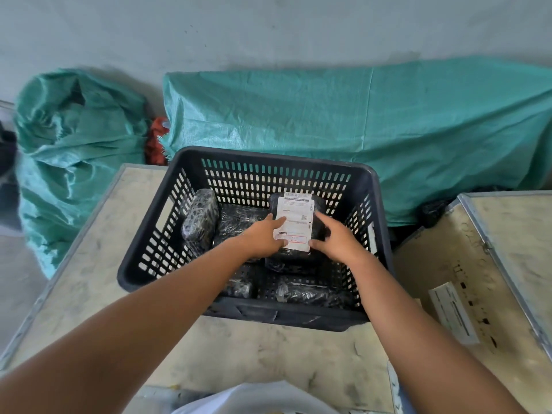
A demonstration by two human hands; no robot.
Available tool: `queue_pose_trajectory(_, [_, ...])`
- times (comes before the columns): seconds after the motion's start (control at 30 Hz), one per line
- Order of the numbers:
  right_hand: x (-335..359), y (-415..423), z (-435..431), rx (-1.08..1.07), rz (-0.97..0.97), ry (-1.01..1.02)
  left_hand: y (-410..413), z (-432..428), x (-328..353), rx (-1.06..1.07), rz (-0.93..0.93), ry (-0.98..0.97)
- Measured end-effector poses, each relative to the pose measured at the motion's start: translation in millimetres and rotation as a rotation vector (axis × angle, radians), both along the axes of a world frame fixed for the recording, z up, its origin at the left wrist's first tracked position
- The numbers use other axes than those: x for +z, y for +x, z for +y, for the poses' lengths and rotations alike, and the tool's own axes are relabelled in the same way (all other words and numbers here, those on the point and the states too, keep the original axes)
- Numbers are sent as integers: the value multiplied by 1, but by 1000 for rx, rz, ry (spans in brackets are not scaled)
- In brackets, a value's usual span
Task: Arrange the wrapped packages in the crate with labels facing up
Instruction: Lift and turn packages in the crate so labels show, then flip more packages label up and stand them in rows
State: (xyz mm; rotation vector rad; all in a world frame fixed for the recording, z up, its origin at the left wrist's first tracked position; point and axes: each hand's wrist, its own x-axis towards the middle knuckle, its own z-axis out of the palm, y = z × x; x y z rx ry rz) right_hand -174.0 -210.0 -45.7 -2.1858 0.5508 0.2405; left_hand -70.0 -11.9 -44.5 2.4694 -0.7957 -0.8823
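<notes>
I have both hands inside the black crate [191, 165], a slotted plastic bin with a thick rolled rim that sits on a scuffed, pale wooden table [89, 249] edged in metal. My left hand [263, 237] lies with its fingers flat and close together on the left edge of the labelled package [316, 219], thumb curled at the label's lower corner, and my right hand [334, 240] cups the package's right side, fingers bent around its edge, so the 2 hands hold it between them. That package is a rounded block in glossy black bubble wrap, and its white paper label [295, 224] faces up, printed with small text, a code square and a red strip. It rests at the back right of the crate, on top of other black wrapped packages. 1 more wrapped package [200, 221] stands on edge against the left wall, its wrap a shiny grey honeycomb. Lower bundles [301, 292] lie crumpled near the front wall, partly hidden by my forearms. Behind the crate, woven teal sacks [373, 130] slump against a grey wall; a second wooden board [478, 279] lies to the right.
</notes>
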Motion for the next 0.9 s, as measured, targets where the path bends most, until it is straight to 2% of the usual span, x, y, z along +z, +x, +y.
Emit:
queue_pose_trajectory(0.1, [24, -22, -1, 28, -52, 28, -9, 11, 21, -2, -52, -134])
queue_pose_trajectory(0.17, [34, -40, -2, 85, -40, 43, -20, 18, 28, -19, 3, -189])
queue_pose_trajectory(0.3, [37, -70, 5, 305, 193, 65, -45, 25, 23, -60, 164, -238])
queue_pose_trajectory(0.4, [26, -70, 16, 428, 286, 0, -50, 22, 16, -52, 170, -231])
queue_pose_trajectory(0.5, [20, -64, 14, 391, 260, -1, -48, 19, 15, -59, 132, -238])
queue_pose_trajectory(0.6, [15, -62, 9, 237, 139, -85, -47, 20, 13, -172, 157, -179])
queue_pose_trajectory(0.73, [11, -62, 8, 224, 187, -195, -42, 18, 6, -350, 90, -85])
queue_pose_trajectory(0.9, [10, -62, 9, 141, 152, -233, -40, 16, 0, -336, 23, -100])
